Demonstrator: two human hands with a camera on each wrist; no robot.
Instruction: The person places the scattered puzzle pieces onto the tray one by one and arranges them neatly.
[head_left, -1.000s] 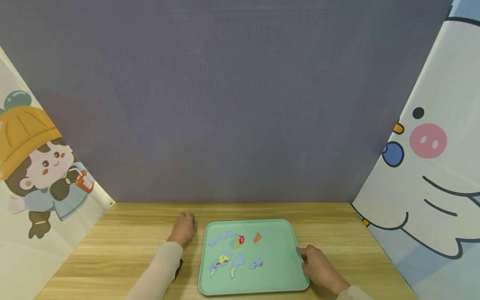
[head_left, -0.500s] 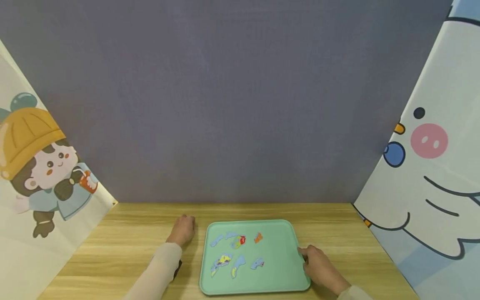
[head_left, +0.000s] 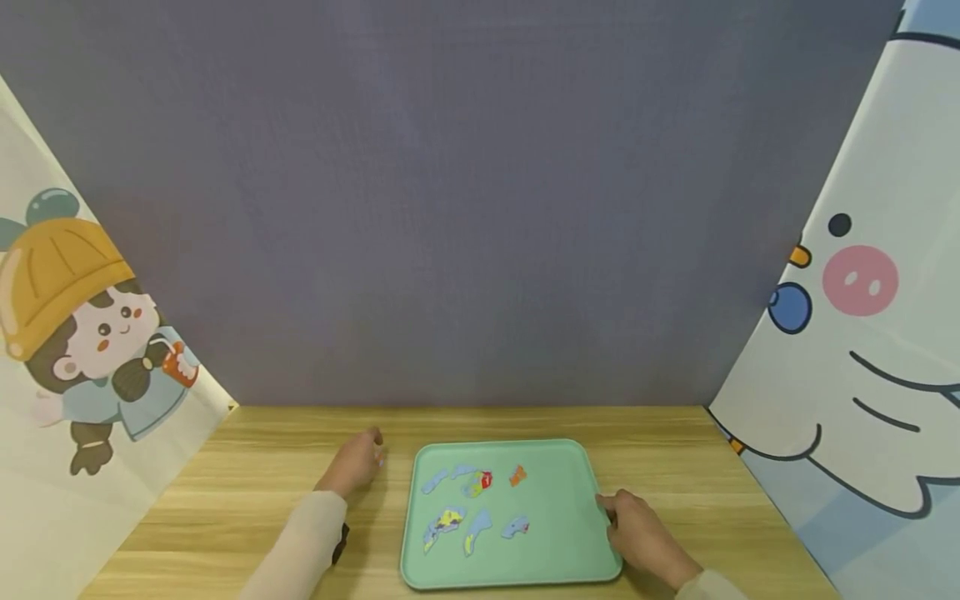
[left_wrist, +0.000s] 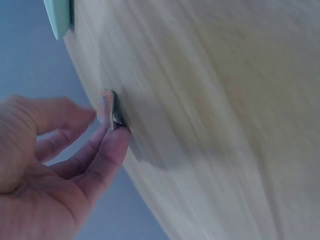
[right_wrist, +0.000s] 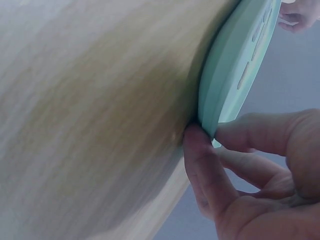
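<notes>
My left hand point(head_left: 355, 462) is above the table, left of the tray. In the left wrist view it holds a small, thin, flat puzzle piece point(left_wrist: 107, 106) at the fingertips, tilted on edge so its printed face barely shows. On the right, my right hand point(head_left: 639, 535) pinches the rim of a mint-green tray point(head_left: 562, 537), thumb above and fingers below, as the right wrist view shows. Several irregular flat puzzle pieces lie apart in the tray, among them a yellow-and-blue one point(head_left: 450, 519), a red-tipped one point(head_left: 486, 479) and an orange one point(head_left: 517, 476).
The tray lies on a wood-grain table point(head_left: 285, 442). A grey panel point(head_left: 480, 208) rises along the back edge, and printed cartoon panels stand at the left and right. A dark band point(head_left: 341, 543) shows at my left wrist.
My left hand has shifted a little left, away from the tray, and turned, showing a bluish edge at its fingertips. The right hand and the tray have stayed put.
</notes>
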